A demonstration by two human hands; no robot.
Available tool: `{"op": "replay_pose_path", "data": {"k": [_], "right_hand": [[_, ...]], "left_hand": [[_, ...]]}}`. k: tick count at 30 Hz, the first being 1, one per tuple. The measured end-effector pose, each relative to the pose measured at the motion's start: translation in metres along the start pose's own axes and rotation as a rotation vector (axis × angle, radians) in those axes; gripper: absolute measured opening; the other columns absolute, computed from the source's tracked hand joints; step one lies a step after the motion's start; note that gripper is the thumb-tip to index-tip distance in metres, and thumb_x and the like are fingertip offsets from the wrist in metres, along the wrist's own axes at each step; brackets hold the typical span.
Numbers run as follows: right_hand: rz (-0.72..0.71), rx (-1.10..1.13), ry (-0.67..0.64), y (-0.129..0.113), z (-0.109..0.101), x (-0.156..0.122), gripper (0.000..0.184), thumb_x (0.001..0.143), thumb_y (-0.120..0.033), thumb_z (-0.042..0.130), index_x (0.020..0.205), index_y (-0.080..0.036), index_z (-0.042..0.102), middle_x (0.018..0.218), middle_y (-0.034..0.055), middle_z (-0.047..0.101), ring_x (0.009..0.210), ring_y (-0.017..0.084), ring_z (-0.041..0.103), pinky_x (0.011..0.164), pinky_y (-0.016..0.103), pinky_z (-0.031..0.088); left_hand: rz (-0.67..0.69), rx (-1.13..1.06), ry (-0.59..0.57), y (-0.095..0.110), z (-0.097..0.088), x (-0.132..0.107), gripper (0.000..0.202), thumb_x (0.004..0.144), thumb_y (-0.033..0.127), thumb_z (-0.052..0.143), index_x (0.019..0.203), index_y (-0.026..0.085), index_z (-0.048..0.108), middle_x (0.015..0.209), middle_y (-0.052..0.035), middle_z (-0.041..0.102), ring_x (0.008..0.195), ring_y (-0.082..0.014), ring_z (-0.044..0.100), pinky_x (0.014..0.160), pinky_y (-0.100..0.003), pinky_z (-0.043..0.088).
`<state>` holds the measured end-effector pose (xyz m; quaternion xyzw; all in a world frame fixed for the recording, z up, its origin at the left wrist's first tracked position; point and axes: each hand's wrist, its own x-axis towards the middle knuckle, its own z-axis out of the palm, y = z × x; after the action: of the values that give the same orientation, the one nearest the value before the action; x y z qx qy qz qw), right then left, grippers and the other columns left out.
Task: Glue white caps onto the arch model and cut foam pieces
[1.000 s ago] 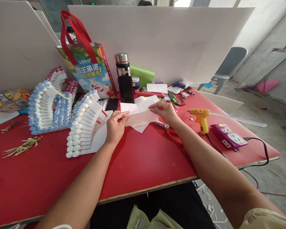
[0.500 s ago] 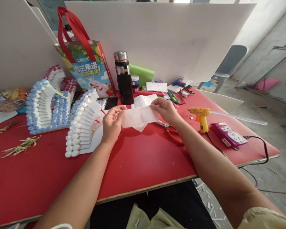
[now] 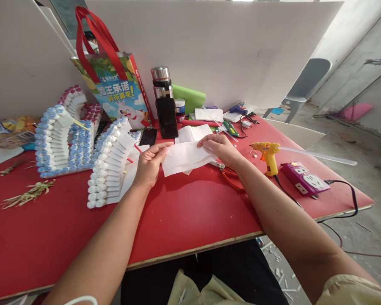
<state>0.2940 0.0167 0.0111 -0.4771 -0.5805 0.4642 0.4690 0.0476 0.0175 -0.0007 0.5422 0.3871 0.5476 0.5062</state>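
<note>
I hold a white sheet of paper [image 3: 186, 156] above the red table [image 3: 184, 216] with both hands. My left hand [image 3: 150, 165] pinches its left edge, thumb on top. My right hand [image 3: 220, 149] grips its upper right edge with the fingers curled over it. More white paper [image 3: 192, 132] lies on the table just behind the sheet. Red-handled pliers [image 3: 230, 174] rest under my right wrist.
White tube models with blue and red caps [image 3: 109, 169] stand at the left. A printed bag with red handles [image 3: 116, 91], a steel flask [image 3: 161, 82], a black phone [image 3: 148, 137] sit behind. A yellow glue gun [image 3: 268, 154] and purple power strip [image 3: 305, 180] are at the right.
The sheet has been turned and drawn slightly closer, its lower edge now hanging toward me. Both hands kept their grip and shifted only a little.
</note>
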Motion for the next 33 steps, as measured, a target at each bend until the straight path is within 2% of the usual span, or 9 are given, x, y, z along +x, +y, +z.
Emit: {"op": "replay_pose_path", "data": {"k": [5, 9, 11, 14, 16, 19, 25, 28, 33], "right_hand": [[0.020, -0.055, 0.003, 0.001, 0.002, 0.001, 0.029, 0.064, -0.028, 0.079, 0.088, -0.019, 0.066, 0.073, -0.0013, 0.062, 0.065, 0.015, 0.057, 0.058, 0.026, 0.045], [-0.008, 0.017, -0.038, 0.007, 0.003, 0.003, 0.036, 0.064, -0.023, 0.077, 0.098, -0.019, 0.064, 0.073, -0.0026, 0.062, 0.064, 0.014, 0.057, 0.058, 0.026, 0.047], [-0.017, 0.095, -0.030, 0.008, 0.005, 0.004, 0.050, 0.062, -0.020, 0.078, 0.109, -0.020, 0.062, 0.077, -0.0022, 0.065, 0.066, 0.015, 0.061, 0.061, 0.028, 0.050], [0.015, 0.250, 0.012, 0.009, 0.006, 0.005, 0.070, 0.054, -0.014, 0.082, 0.119, -0.020, 0.059, 0.082, -0.0015, 0.069, 0.072, 0.018, 0.066, 0.068, 0.032, 0.055], [0.074, 0.348, -0.008, 0.009, 0.006, 0.006, 0.062, 0.051, -0.013, 0.085, 0.109, -0.018, 0.064, 0.082, 0.0008, 0.071, 0.075, 0.020, 0.068, 0.070, 0.034, 0.057], [0.145, 0.442, -0.075, 0.011, 0.005, 0.005, 0.040, 0.052, -0.016, 0.086, 0.088, -0.015, 0.070, 0.080, 0.0040, 0.074, 0.076, 0.022, 0.070, 0.074, 0.036, 0.059], [0.205, 0.417, -0.189, 0.006, 0.004, -0.001, 0.030, 0.060, -0.024, 0.087, 0.085, -0.016, 0.073, 0.083, 0.0074, 0.075, 0.073, 0.024, 0.071, 0.065, 0.037, 0.062], [0.208, 0.344, -0.230, 0.002, 0.001, -0.004, 0.035, 0.062, -0.029, 0.088, 0.091, -0.017, 0.073, 0.084, 0.0083, 0.075, 0.068, 0.026, 0.071, 0.056, 0.040, 0.062], [0.162, 0.377, -0.243, -0.004, -0.008, -0.003, 0.038, 0.061, -0.025, 0.088, 0.094, -0.016, 0.073, 0.082, 0.0072, 0.075, 0.067, 0.024, 0.071, 0.059, 0.039, 0.064]], "left_hand": [[0.003, 0.040, 0.003, -0.005, -0.001, 0.000, 0.031, 0.073, 0.038, 0.080, 0.095, 0.018, 0.079, 0.089, -0.0068, 0.075, 0.079, -0.0188, 0.065, 0.075, -0.031, 0.050], [0.027, 0.137, 0.087, -0.010, -0.001, 0.001, 0.027, 0.066, 0.035, 0.085, 0.085, 0.018, 0.074, 0.072, -0.0008, 0.067, 0.067, -0.0147, 0.060, 0.069, -0.029, 0.050], [0.027, 0.168, 0.091, -0.011, 0.000, 0.001, 0.030, 0.065, 0.032, 0.085, 0.088, 0.019, 0.070, 0.070, 0.0012, 0.064, 0.064, -0.0142, 0.060, 0.067, -0.028, 0.051], [0.039, 0.124, 0.070, -0.011, 0.001, 0.002, 0.050, 0.065, 0.025, 0.083, 0.111, 0.021, 0.064, 0.086, -0.0014, 0.070, 0.076, -0.0179, 0.067, 0.073, -0.032, 0.054], [0.012, 0.051, 0.079, -0.010, 0.002, 0.002, 0.063, 0.062, 0.021, 0.084, 0.121, 0.022, 0.061, 0.095, -0.0032, 0.073, 0.085, -0.0203, 0.069, 0.079, -0.035, 0.056], [-0.124, -0.087, 0.023, -0.010, 0.001, 0.002, 0.053, 0.059, 0.021, 0.086, 0.109, 0.016, 0.069, 0.096, -0.0064, 0.075, 0.089, -0.0232, 0.071, 0.086, -0.038, 0.056], [-0.158, -0.126, -0.035, -0.008, 0.002, -0.001, 0.039, 0.064, 0.029, 0.086, 0.098, 0.014, 0.074, 0.097, -0.0094, 0.077, 0.095, -0.0273, 0.071, 0.089, -0.039, 0.056], [-0.152, -0.080, -0.055, -0.003, 0.005, -0.003, 0.044, 0.066, 0.032, 0.085, 0.104, 0.014, 0.072, 0.099, -0.0091, 0.076, 0.091, -0.0276, 0.072, 0.081, -0.040, 0.059], [-0.199, -0.114, -0.112, 0.005, 0.004, -0.005, 0.044, 0.069, 0.031, 0.083, 0.107, 0.017, 0.070, 0.102, -0.0077, 0.075, 0.081, -0.0236, 0.071, 0.061, -0.037, 0.063]]}}
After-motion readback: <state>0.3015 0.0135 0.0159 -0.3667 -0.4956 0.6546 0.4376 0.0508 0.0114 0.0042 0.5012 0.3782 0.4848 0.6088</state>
